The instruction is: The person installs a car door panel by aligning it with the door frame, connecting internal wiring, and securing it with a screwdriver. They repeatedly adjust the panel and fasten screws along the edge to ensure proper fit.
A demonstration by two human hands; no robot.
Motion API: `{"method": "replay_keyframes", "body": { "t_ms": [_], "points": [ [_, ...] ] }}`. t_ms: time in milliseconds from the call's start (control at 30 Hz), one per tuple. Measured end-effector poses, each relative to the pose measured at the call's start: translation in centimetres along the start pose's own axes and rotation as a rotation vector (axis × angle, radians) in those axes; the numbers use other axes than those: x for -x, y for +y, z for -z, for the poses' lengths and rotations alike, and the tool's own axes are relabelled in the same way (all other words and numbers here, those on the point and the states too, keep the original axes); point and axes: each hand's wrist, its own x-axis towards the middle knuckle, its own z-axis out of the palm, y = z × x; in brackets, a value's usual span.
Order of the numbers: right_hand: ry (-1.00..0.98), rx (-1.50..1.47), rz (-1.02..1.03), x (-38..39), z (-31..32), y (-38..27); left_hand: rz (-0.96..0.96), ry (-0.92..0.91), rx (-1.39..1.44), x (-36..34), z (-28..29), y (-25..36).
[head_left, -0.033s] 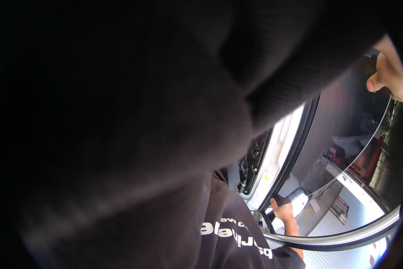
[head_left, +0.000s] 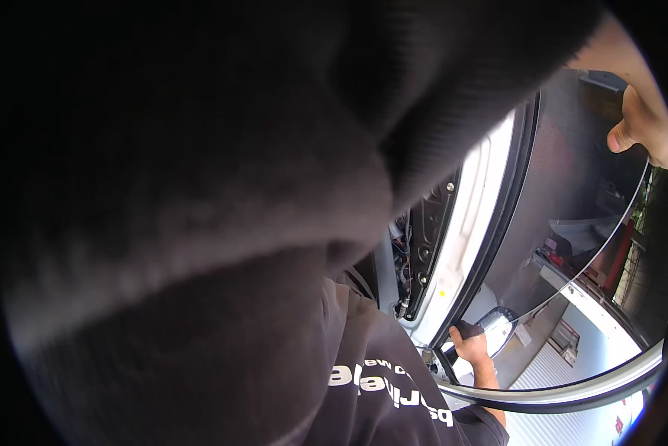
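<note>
My left hand [head_left: 646,126] is at the far right, its thumb bent and fingers curled over the upper edge of the car door's window glass [head_left: 549,171]. Lower down, my right hand [head_left: 470,348] is closed beside the corner of the window frame, close to the side mirror [head_left: 499,327]. A small dark piece [head_left: 468,328] shows at its fingers; I cannot tell whether that is held or part of the door. My own dark sleeve [head_left: 200,186], blurred and close, hides most of the left and upper view.
The white inner door frame [head_left: 475,208] with black rubber seal runs beside the glass. Left of it, the bare door interior [head_left: 423,267] shows wiring and fasteners. A curved frame bar [head_left: 572,396] borders the window below. Beyond lies a white corrugated wall [head_left: 542,369].
The blurred sleeve has shifted down and left, uncovering more of the door frame, the door interior and my left forearm. Both hands keep their places.
</note>
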Motion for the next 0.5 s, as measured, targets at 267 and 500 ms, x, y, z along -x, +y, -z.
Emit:
{"method": "replay_keyframes", "body": {
  "t_ms": [267,500],
  "points": [
    [0.004,-0.822,-0.287,5.6,2.8,4.5,-0.059,0.043,0.027,-0.1,-0.2,0.0],
    [0.830,-1.645,0.505,22.9,0.1,-9.7,-0.125,0.106,0.026,-1.4,-0.6,1.0]
  ]
}}
